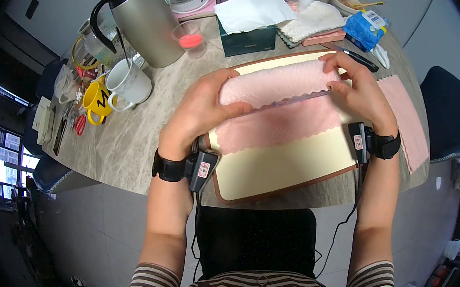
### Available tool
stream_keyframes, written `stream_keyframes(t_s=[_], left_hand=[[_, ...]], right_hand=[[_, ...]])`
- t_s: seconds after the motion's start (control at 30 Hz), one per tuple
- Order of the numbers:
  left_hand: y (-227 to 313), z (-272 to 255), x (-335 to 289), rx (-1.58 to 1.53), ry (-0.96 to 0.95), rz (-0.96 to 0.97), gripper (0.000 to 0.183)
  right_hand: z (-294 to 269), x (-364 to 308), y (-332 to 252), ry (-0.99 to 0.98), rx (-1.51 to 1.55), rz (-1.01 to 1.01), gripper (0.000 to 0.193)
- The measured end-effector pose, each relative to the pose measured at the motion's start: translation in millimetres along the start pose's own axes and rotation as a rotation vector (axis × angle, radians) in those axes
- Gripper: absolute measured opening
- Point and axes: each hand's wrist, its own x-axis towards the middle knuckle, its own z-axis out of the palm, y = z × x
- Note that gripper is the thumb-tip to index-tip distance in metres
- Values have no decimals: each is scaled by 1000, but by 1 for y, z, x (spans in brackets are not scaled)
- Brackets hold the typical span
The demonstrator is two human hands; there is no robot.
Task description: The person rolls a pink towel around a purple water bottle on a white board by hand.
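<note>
A pale pink cloth (282, 126) with scalloped edges lies on a cream board (277, 176) with a brown rim. Its far part forms a thick fuzzy roll, while the near part is flat. My left hand (200, 104) is closed on the left end of the roll, thumb along the near side and fingers behind. At the other end my right hand (359, 90) grips the roll with bent fingers on top and the thumb on the near side. The fingertips behind the left end are partly hidden. Each wrist wears a black strapped device.
Another pink cloth (406, 120) lies right of the board, and a black-handled knife (356, 59) behind it. At the back stand a green tissue box (246, 40), a plastic cup (190, 43) and a steel jug (142, 19). A white mug (132, 85) and yellow mug (97, 101) stand left.
</note>
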Motion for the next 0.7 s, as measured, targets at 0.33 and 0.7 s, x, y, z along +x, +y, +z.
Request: stream_keyframes(t_s=[0.33,0.7], left_hand=[[31,15,-13,584,85,198,55],[41,23,-21,436,-30,324,86]], right_hand=[[5,-6,-17,48,-326,-191,51],[11,-13,-43,-22,-654,-38,40]])
